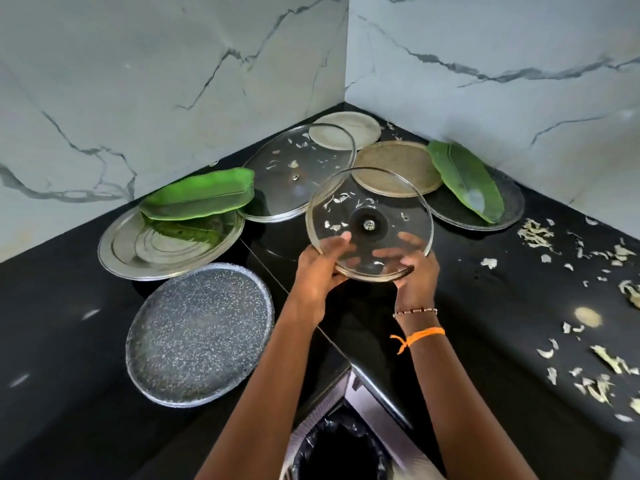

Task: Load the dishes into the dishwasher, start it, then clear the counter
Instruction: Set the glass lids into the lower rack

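Both my hands hold a round glass lid (369,202) tilted above the black corner counter (52,341), its underside flecked with food scraps. My left hand (320,268) grips its near-left rim and my right hand (414,268) its near-right rim. A bigger glass lid (287,168) lies behind it. Around them lie a steel plate (166,247) bearing a green leaf-shaped dish (199,195), a speckled grey plate (199,332), two brownish plates (394,161) (346,128), and a dark plate (512,199) under a green leaf (464,178).
Marble walls meet at the corner behind the dishes. Dry food scraps (602,362) litter the counter on the right. A bin with a black liner (341,452) stands on the floor below the counter's inner corner, between my forearms.
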